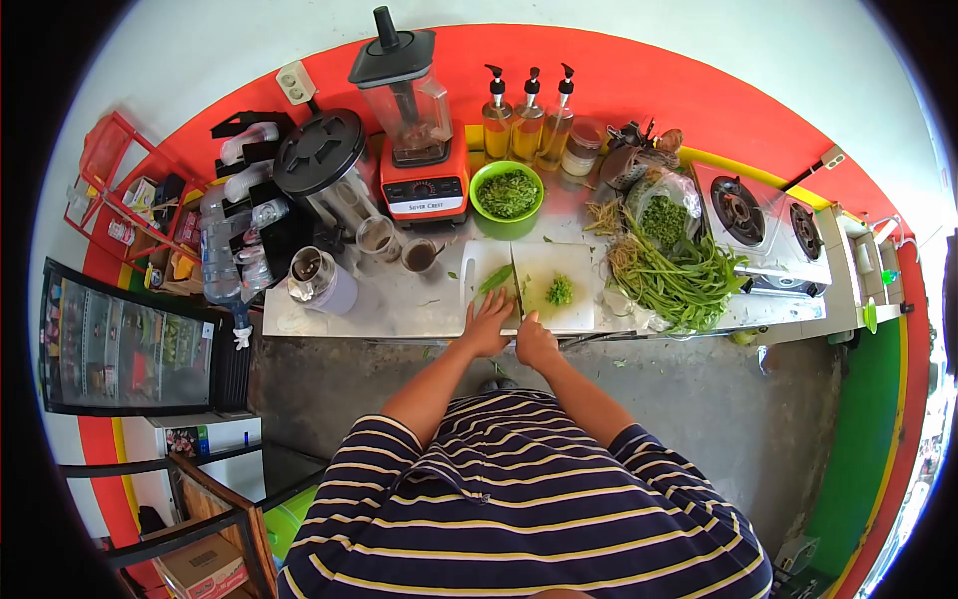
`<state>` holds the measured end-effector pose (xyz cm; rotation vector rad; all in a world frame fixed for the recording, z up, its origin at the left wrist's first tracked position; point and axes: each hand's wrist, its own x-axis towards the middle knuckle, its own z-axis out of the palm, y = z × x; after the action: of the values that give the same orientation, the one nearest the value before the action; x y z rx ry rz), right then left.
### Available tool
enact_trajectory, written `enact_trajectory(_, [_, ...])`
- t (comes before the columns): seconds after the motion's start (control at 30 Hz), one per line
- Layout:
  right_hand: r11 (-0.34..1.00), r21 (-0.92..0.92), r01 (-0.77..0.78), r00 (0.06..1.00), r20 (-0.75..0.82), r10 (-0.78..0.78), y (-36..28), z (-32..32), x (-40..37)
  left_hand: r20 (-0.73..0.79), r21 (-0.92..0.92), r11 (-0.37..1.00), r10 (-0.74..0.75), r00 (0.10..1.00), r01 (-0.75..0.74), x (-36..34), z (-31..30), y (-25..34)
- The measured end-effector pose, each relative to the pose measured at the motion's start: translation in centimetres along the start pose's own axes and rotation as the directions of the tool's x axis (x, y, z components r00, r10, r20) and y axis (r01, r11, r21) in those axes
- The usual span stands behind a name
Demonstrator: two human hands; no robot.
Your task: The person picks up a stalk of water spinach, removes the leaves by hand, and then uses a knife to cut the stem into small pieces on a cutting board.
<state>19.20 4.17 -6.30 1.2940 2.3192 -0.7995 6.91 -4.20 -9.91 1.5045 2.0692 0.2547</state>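
Note:
A white cutting board (574, 262) lies on the steel counter. My left hand (488, 324) presses down on green stems (495, 279) at the board's left side. My right hand (535, 342) grips a knife (515, 284) whose blade points away from me across the board, right beside the stems. A small heap of chopped greens (559, 291) sits on the board to the right of the blade.
A pile of long green stems (679, 275) lies right of the board, by a two-burner stove (763, 225). Behind the board stand a green bowl of chopped greens (507, 192), a red blender (414, 120), three pump bottles (527, 120) and cups (419, 256).

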Motion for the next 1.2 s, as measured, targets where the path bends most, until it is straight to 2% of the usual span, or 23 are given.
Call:
enact_trajectory(0.1, [0.998, 0.028, 0.051, 0.996, -0.079, -0.049, 0.3, 0.4, 0.6, 0.04, -0.084, 0.996, -0.011, 0.999, 0.014, 0.7, -0.4, -0.7])
enact_trajectory(0.17, [0.998, 0.004, 0.06, 0.996, -0.067, -0.059, 0.8, -0.3, 1.7, 0.02, -0.319, 0.947, 0.029, 0.999, -0.021, 0.7, -0.5, -1.7])
enact_trajectory(0.2, [0.998, 0.056, 0.04, 0.997, -0.073, -0.036, 1.2, -0.3, 1.9, -0.119, -0.36, 0.93, 0.027, 0.993, -0.068, 0.2, -0.8, -1.9])
enact_trajectory(0.23, [0.998, 0.045, 0.047, 0.997, -0.069, -0.044, 1.7, -0.2, 1.9, -0.125, -0.367, 0.928, 0.018, 0.992, -0.063, 0.0, -1.2, -2.1])
enact_trajectory(0.3, [0.992, 0.125, 0.021, 0.987, -0.158, -0.001, 2.7, -0.1, 1.6, -0.345, -0.528, 0.841, -0.082, 0.935, -0.121, -0.2, -1.8, -2.9])
enact_trajectory(0.33, [0.993, 0.118, 0.027, 0.988, -0.153, -0.008, 3.2, -0.2, 1.5, -0.58, -0.449, 0.874, -0.127, 0.805, -0.186, -0.1, -1.4, -2.8])
enact_trajectory(0.37, [0.989, 0.14, 0.037, 0.989, -0.149, -0.016, 3.6, -0.4, 1.5, -0.582, -0.452, 0.873, -0.135, 0.802, -0.181, 0.0, -1.4, -3.1])
enact_trajectory(0.47, [0.984, 0.147, 0.099, 0.982, -0.173, -0.073, 4.1, -0.7, 1.3, -0.573, -0.494, 0.869, -0.322, 0.754, -0.004, 0.2, -2.0, -3.5])
enact_trajectory(0.53, [0.98, 0.132, 0.147, 0.972, -0.2, -0.119, 4.6, -0.6, 1.2, -0.539, -0.494, 0.869, -0.332, 0.774, 0.028, 0.6, -1.8, -4.1])
enact_trajectory(0.6, [0.948, 0.247, 0.201, 0.979, -0.096, -0.182, 5.2, -0.6, 1.2, -0.503, -0.492, 0.869, -0.338, 0.795, 0.058, 1.1, -1.5, -4.7])
enact_trajectory(0.63, [0.948, 0.246, 0.2, 0.979, -0.097, -0.181, 6.2, 0.1, 1.7, -0.49, -0.496, 0.867, -0.329, 0.807, 0.052, 1.3, -1.3, -4.9])
enact_trajectory(0.7, [0.875, 0.293, 0.384, 0.916, -0.24, -0.321, 8.1, 1.4, 2.2, -0.478, -0.497, 0.866, -0.315, 0.82, 0.043, 1.5, -1.3, -5.3])
enact_trajectory(0.73, [0.876, 0.292, 0.383, 0.916, -0.244, -0.319, 7.9, 0.3, 1.0, -0.465, -0.503, 0.863, -0.318, 0.826, 0.049, 1.6, -1.4, -5.3])
enact_trajectory(0.8, [0.797, 0.545, 0.26, 0.965, -0.167, -0.201, 7.9, -2.2, -1.6, -0.453, -0.51, 0.859, -0.317, 0.833, 0.049, 2.0, -1.6, -5.4])
enact_trajectory(0.9, [0.787, 0.585, 0.197, 0.98, -0.145, -0.138, 9.0, -3.6, -2.6, -0.429, -0.562, 0.824, -0.36, 0.828, 0.068, 2.4, -2.0, -5.3])
enact_trajectory(0.93, [0.741, 0.646, 0.184, 0.983, -0.136, -0.126, 9.4, -3.6, -2.7, -0.428, -0.613, 0.789, -0.372, 0.824, 0.038, 2.3, -2.3, -5.1])
enact_trajectory(1.0, [0.743, 0.64, 0.196, 0.981, -0.131, -0.146, 10.4, -3.6, -2.7, -0.426, -0.658, 0.753, -0.38, 0.821, 0.008, 2.3, -2.5, -4.8])
enact_trajectory(1.07, [0.743, 0.637, 0.206, 0.979, -0.122, -0.167, 11.1, -3.0, -2.3, -0.484, -0.705, 0.702, -0.369, 0.794, -0.104, 2.3, -2.3, -4.7])
enact_trajectory(1.2, [0.711, 0.668, 0.219, 0.971, -0.078, -0.226, 11.3, -1.3, -1.1, -0.436, -0.766, 0.632, -0.378, 0.817, -0.117, 1.5, -3.8, -4.0])
